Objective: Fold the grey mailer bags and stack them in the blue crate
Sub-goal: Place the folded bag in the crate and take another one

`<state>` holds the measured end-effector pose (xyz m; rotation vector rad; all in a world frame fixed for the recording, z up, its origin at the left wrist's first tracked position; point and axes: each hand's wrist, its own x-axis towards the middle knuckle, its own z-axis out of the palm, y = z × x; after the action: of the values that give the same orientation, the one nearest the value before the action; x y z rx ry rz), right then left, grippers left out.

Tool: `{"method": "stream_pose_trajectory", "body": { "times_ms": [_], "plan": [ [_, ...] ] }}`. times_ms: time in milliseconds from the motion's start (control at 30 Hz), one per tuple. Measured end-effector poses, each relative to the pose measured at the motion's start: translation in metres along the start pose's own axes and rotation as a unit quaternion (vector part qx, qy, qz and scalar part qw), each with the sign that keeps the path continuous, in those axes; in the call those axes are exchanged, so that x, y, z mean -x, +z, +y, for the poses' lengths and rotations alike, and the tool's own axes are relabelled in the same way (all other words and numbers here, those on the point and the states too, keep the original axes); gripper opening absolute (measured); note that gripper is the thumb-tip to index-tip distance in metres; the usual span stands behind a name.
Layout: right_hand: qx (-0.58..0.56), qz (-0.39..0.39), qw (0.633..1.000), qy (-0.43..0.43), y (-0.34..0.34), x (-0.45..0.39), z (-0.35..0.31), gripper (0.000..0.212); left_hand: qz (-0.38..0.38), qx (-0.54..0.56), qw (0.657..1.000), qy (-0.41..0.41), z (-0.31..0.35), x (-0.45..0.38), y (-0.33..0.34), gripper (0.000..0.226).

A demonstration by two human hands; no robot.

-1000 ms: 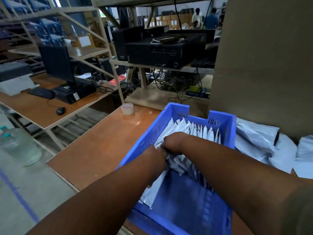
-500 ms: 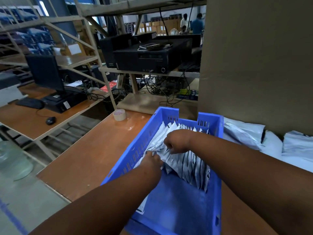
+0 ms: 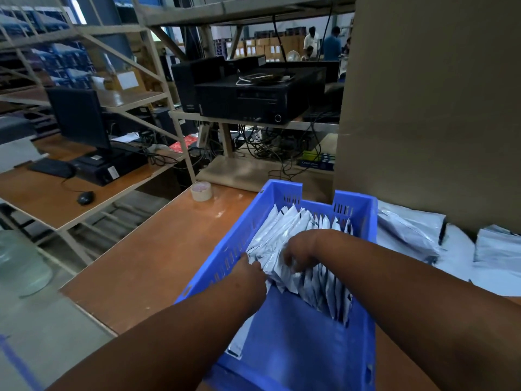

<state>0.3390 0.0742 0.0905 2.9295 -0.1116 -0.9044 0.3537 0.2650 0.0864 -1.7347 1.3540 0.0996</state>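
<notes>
Both hands, left [image 3: 251, 270] and right [image 3: 298, 251], grip folded bags [image 3: 284, 235] in the crate [image 3: 358, 359]; press them upright, tight against the row.

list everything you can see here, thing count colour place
blue plastic crate: one, blue, on the brown table, near edge
folded grey mailer bags: a row, too many to count, grey-white, standing on edge in the crate's far half
loose grey mailer bags: several, grey, on the table right of the crate
roll of tape: one, beige, table's far left corner
brown cardboard sheet: one, brown, upright behind the loose bags
black computer tower: one, black, lying on the shelf behind
black monitor: one, black, on the left desk
black mouse: one, black, left desk
left hand: one, at the left end of the bag row
right hand: one, on top of the row
</notes>
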Motion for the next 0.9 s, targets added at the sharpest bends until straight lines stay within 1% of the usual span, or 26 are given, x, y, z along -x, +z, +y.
{"method": "stream_pose_trajectory", "body": {
  "times_ms": [100,167,200,300,333,433,500,567,667,800,900],
  "plan": [
    [-0.01,0.0,1.0,-0.001,-0.001,0.003,-0.001,0.038,-0.043,0.007,0.999,-0.023,0.001,-0.014,0.005,0.061],
    [-0.028,0.004,1.0,-0.001,0.0,0.008,-0.001,0.042,-0.055,0.009,0.998,-0.038,0.0,-0.021,0.012,0.06],
    [-0.037,0.012,0.999,-0.003,0.0,0.011,-0.001,0.042,-0.045,0.005,0.998,-0.038,-0.002,-0.02,0.015,0.059],
    [-0.051,0.041,0.998,-0.016,0.0,0.025,-0.001,0.04,0.025,-0.005,0.999,-0.023,-0.005,-0.007,0.013,0.051],
    [-0.054,0.048,0.997,-0.021,0.0,0.031,-0.002,0.039,0.031,-0.006,0.999,-0.017,-0.006,-0.001,0.009,0.048],
    [-0.053,0.062,0.996,-0.034,0.003,0.047,-0.003,0.038,-0.001,0.012,1.0,0.007,-0.01,0.006,-0.009,0.039],
    [-0.057,0.077,0.995,-0.041,0.003,0.062,-0.001,0.038,-0.013,0.053,0.998,0.036,-0.012,0.006,-0.029,0.041],
    [-0.058,0.095,0.993,-0.045,0.002,0.08,0.003,0.038,0.017,0.07,0.996,0.055,-0.013,0.01,-0.056,0.04],
    [-0.051,0.127,0.99,-0.048,-0.002,0.115,0.016,0.037,0.088,0.085,0.991,0.058,-0.012,0.013,-0.097,0.043],
    [-0.05,0.202,0.978,-0.032,0.002,0.168,0.054,0.031,0.155,0.09,0.983,0.048,-0.006,0.017,-0.153,0.045],
    [-0.073,0.236,0.969,-0.003,0.019,0.21,0.094,0.027,0.211,0.074,0.973,0.054,0.01,0.019,-0.203,0.043]
  ]
}}
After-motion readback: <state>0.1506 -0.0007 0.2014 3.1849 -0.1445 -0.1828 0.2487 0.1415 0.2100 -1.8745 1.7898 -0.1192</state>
